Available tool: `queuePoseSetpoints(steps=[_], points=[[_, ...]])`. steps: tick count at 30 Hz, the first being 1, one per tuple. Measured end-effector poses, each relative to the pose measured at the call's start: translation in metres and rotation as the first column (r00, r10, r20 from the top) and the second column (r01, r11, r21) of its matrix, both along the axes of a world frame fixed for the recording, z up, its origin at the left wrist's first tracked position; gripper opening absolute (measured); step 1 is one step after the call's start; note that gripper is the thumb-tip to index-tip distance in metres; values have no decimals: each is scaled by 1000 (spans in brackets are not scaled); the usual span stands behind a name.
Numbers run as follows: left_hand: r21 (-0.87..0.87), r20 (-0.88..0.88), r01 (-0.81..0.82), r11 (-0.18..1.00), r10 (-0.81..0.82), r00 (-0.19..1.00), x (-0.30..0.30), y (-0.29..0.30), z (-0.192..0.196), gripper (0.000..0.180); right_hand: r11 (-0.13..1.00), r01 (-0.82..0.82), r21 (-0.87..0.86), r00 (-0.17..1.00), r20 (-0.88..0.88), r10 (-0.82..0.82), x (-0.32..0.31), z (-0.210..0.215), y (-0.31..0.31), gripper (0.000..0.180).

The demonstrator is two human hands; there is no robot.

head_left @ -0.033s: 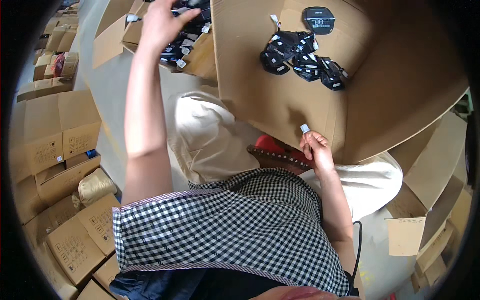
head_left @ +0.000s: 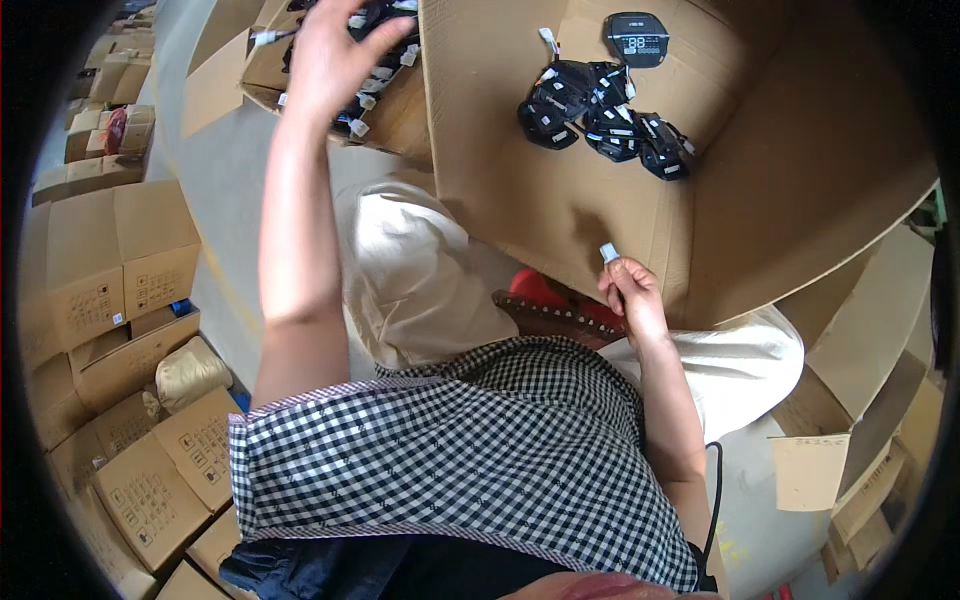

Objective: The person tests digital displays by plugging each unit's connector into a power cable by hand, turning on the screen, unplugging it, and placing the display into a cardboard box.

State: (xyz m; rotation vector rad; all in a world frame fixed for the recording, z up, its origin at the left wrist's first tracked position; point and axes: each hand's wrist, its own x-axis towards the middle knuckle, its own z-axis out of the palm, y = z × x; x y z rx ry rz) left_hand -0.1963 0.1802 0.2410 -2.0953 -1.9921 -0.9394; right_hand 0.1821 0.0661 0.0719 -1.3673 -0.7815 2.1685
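My left hand (head_left: 328, 62) reaches over a cardboard box (head_left: 400, 128) at the upper left, which holds many black display units (head_left: 376, 78) with white plugs. Its thumb is spread away from the fingers, whose tips the upper edge partly cuts off. A white plug on a dark wire (head_left: 266, 38) sticks out left of this hand. My right hand (head_left: 634, 288) is closed in a pinch on a small white connector (head_left: 609, 253), at the near edge of a large open carton (head_left: 520, 215). Inside that carton lie several black display units (head_left: 590, 100), one with its screen (head_left: 637, 42) facing up.
Stacked cardboard boxes (head_left: 150, 490) line the left side, with a wrapped golden bundle (head_left: 192, 375) among them. Open cartons (head_left: 850, 340) stand at the right. The large carton rests against my knees in pale trousers (head_left: 410, 270). A black cable (head_left: 716, 490) hangs by my right arm.
My left hand has shifted slightly right and down over the box of display units. The right hand with the connector has hardly moved.
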Motion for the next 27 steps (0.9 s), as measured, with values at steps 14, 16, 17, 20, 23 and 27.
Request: queuePoseSetpoints(steps=[14,16,17,20,23,27], points=[[-159,675,449,879,-235,699,146,-48,-69,9,445,-792,417,553,799,236,-86,-111,144,13],[-187,705,418,889,-176,688,148,-52,-69,9,477,-824,305,506,775,379,-95,-115,156,13],[-236,693,419,877,-150,705,147,-55,-66,10,488,-838,245,481,755,445,-98,-116,160,13],[-260,697,442,858,-150,701,148,-58,-75,14,506,-855,118,429,710,559,-92,-129,163,12],[-476,526,389,789,-99,845,150,-61,-84,18,314,-542,779,767,612,-194,-82,-141,147,15],[-727,518,331,602,165,839,147,-59,-115,40,828,214,518,936,133,-325,-53,-94,132,15]])
